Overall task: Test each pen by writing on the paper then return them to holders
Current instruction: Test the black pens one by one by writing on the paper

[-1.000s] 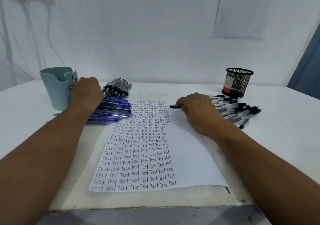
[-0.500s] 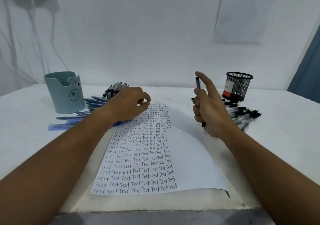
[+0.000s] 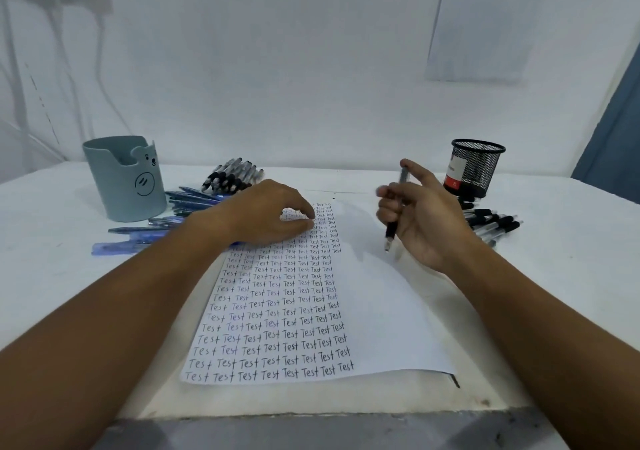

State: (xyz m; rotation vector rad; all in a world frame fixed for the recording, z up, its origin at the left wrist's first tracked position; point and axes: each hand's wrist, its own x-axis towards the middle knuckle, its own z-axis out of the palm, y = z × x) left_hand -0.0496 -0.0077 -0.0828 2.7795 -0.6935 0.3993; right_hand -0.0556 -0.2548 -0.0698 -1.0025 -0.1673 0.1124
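right hand (image 3: 427, 221) fingers curl round a black pen (image 3: 396, 212), tip down above the paper (image 3: 384, 307); left hand (image 3: 268, 212) rests loosely curled on the paper, holding nothing; half the sheet is written, both holders look empty, piles remain

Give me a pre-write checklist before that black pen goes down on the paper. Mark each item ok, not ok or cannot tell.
1. Black pen held in right hand: ok.
2. Pen tip pointing down toward paper: ok.
3. Tip exposed and ready to write: cannot tell, blurred.
4. Blank space on the paper's right half: ok.
5. Left hand steadying the paper's top: ok, it rests there.
6. Mesh holder upright and free to receive the pen: ok.
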